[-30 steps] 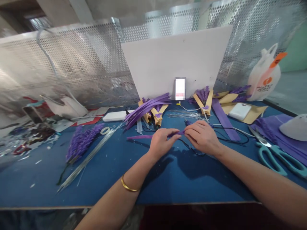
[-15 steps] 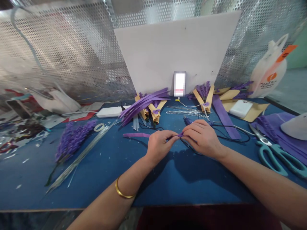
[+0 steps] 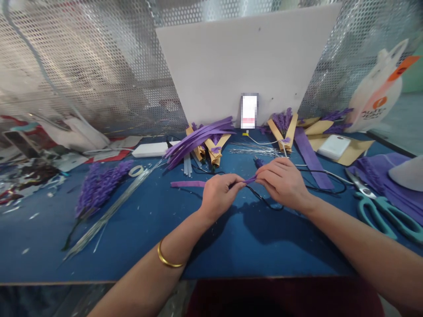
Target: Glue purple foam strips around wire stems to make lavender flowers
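Note:
A purple strip (image 3: 187,184) runs through both hands above the blue table. My left hand (image 3: 220,193) is closed on it, thumb and forefinger pinched, and the flat tail sticks out to the left. My right hand (image 3: 280,181) pinches the same strip a short way to the right, where a narrow twisted stretch shows between the fingertips. Behind the right hand pokes a dark purple tip (image 3: 259,162), mostly hidden. A black cable (image 3: 264,201) passes below the fingers.
Teal-handled scissors (image 3: 376,204) lie at the right by purple cloth (image 3: 403,193). At the left are a lavender bunch (image 3: 101,187), a bundle of thin wires (image 3: 115,211) and a tape ring (image 3: 136,171). Purple strips (image 3: 198,143) and paper-wrapped bouquets (image 3: 282,127) stand behind, before a white board (image 3: 247,61).
The hands have drawn slightly apart, so more of the strip shows between them. The right hand has moved a little up and right. The whole view has shifted slightly.

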